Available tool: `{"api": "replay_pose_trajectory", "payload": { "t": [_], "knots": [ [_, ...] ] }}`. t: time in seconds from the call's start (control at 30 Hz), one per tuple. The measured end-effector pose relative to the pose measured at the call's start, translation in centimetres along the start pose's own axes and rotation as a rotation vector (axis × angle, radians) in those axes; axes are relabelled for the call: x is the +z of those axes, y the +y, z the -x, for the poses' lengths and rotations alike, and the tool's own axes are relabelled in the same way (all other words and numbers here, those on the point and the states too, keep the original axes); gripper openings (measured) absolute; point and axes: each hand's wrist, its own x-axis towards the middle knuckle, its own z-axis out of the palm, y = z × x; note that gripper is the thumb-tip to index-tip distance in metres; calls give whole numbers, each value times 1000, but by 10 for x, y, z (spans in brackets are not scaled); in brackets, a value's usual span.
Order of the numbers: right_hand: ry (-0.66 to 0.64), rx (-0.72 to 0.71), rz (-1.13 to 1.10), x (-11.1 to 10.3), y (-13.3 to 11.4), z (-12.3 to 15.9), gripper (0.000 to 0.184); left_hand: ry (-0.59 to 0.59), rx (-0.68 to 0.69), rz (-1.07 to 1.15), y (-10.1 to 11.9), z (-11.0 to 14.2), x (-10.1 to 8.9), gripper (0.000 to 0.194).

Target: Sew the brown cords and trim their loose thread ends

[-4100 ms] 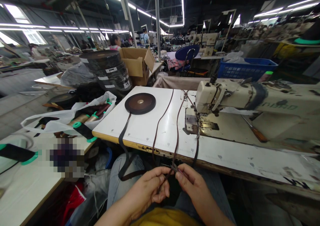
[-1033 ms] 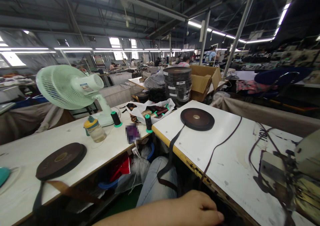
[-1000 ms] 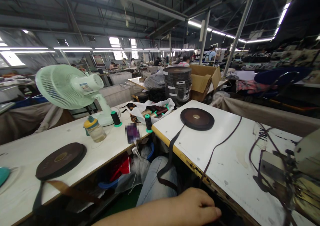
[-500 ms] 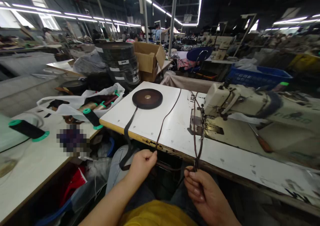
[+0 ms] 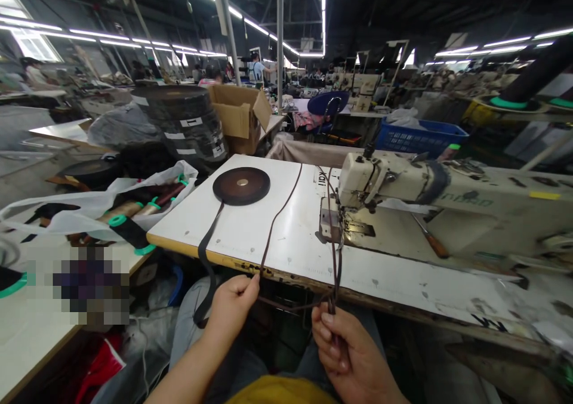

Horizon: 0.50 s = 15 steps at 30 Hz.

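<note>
In the head view, my left hand [image 5: 235,301] is closed in a pinch on a thin dark brown cord [image 5: 277,216] at the table's front edge. From there the cord runs up across the white tabletop [image 5: 244,237] and also sideways towards my right hand [image 5: 347,347]. My right hand's fingers are closed round gathered lengths of cord below the sewing machine [image 5: 398,183]; a small dark piece among its fingers is unclear. A flat roll of dark tape [image 5: 255,196] lies on the tabletop, its loose tape [image 5: 203,255] hanging over the edge near my left wrist.
On the left side table are a white plastic bag [image 5: 27,204] of thread spools and a black cone of thread [image 5: 129,234]. Stacked dark rolls [image 5: 176,117] and a cardboard box [image 5: 237,114] stand behind. A screwdriver [image 5: 430,237] lies under the machine arm.
My view has turned slightly right, so the table, machine and roll appear further left. Both hands keep their hold on the cord, with little visible movement relative to the table.
</note>
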Motion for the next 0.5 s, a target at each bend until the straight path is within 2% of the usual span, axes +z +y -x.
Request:
{"api": "replay_pose_trajectory", "payload": {
  "t": [0.1, 0.17, 0.23, 0.3, 0.37, 0.5],
  "knots": [
    [18, 16, 128, 1, 0, 1, 43, -93, -5, -6, -5, -1, -1, 61],
    [23, 28, 285, 1, -1, 1, 48, -246, 17, 1, -3, 1, -1, 59],
    [6, 50, 491, 0, 1, 1, 48, -438, 24, 57, 5, 6, -3, 47],
    [-44, 89, 711, 0, 7, -2, 43, -598, -45, 202, 19, 12, -4, 47],
    [-92, 119, 872, 0, 17, -7, 33, -690, -151, 379, 35, 18, -3, 53],
    [-78, 109, 981, -1, 36, -15, 15, -836, -219, 554, 63, 21, 8, 45]
  ]
}}
